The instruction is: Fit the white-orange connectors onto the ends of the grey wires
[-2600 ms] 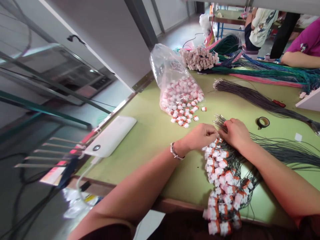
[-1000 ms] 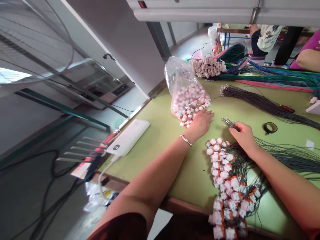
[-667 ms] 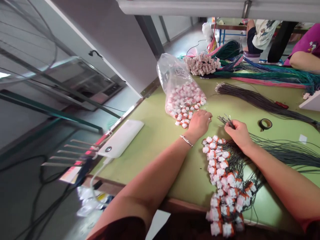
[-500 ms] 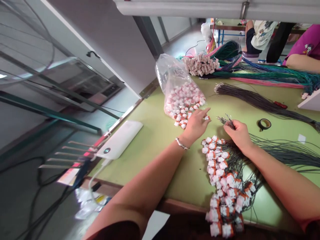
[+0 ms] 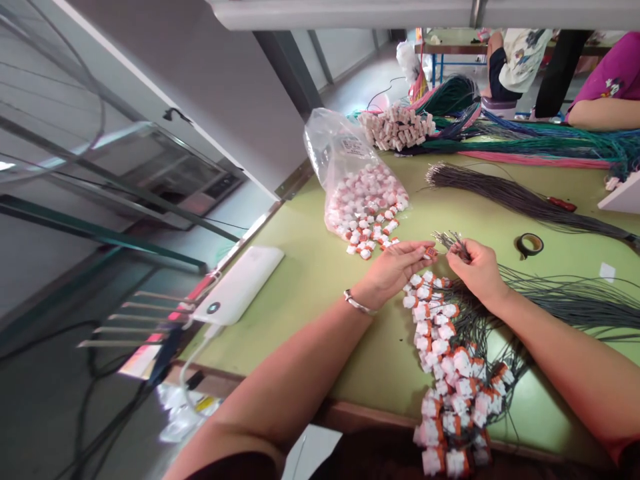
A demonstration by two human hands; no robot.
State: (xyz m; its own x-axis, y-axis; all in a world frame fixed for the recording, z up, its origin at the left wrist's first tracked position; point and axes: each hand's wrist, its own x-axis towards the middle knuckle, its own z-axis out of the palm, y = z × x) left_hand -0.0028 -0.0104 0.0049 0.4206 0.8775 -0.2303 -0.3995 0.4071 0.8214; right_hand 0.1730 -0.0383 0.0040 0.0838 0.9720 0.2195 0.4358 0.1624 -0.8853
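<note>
Between the thumb and fingers of my left hand (image 5: 397, 268) is a small white-and-orange connector (image 5: 430, 253). My right hand (image 5: 477, 267) is closed around a bunch of dark wires (image 5: 457, 250), whose bare metal ends point left toward that connector; a small gap seems to lie between them. Below both hands, a long cluster of wired connectors (image 5: 440, 345) runs to the table's front edge, its dark wires trailing right under my right forearm. A clear plastic bag (image 5: 333, 143) lies beyond my left hand, with loose connectors (image 5: 367, 230) spilling from its mouth.
A roll of black tape (image 5: 529, 246) lies right of my right hand. Behind it stretch a dark wire bundle (image 5: 500, 193) and coloured wires (image 5: 530, 143). A white power bank (image 5: 240, 283) with a cable sits at the left edge. People (image 5: 605, 83) sit across the table.
My left hand has come back from the connectors at the bag's mouth, moving right and nearer to me, with a connector pinched in it. My right hand stays almost still with the wires.
</note>
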